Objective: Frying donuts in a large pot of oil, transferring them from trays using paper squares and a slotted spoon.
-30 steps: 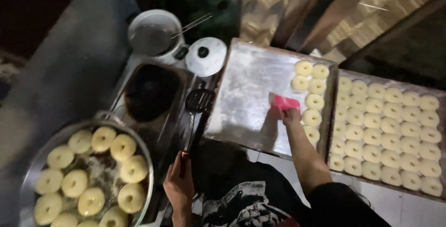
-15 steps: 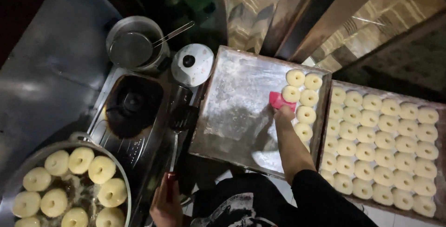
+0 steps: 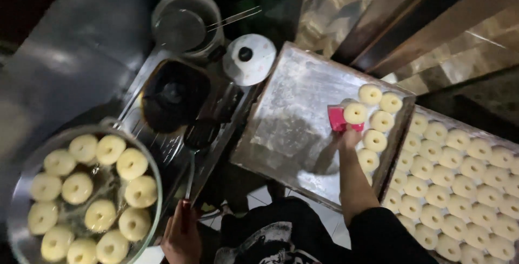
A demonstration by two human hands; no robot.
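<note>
My right hand reaches over a floured metal tray and grips a pink scraper. A raw ring doughnut rests on the scraper's blade. Several more raw doughnuts lie in two short rows along the tray's right side. My left hand, low in the view, is closed around the dark handle of a slotted spatula, whose head lies on the stove beside the pan. The round frying pan at lower left holds several pale doughnuts floating in oil.
A second tray at right is packed with several rows of raw doughnuts. Behind the pan are a dark stove burner, a metal pot with chopsticks across it, and a white round lid. My dark shirt fills the bottom centre.
My right hand has slid the pink scraper under a doughnut, which now sits on the blade. The view has shifted, and my left hand stays on the spatula handle.
</note>
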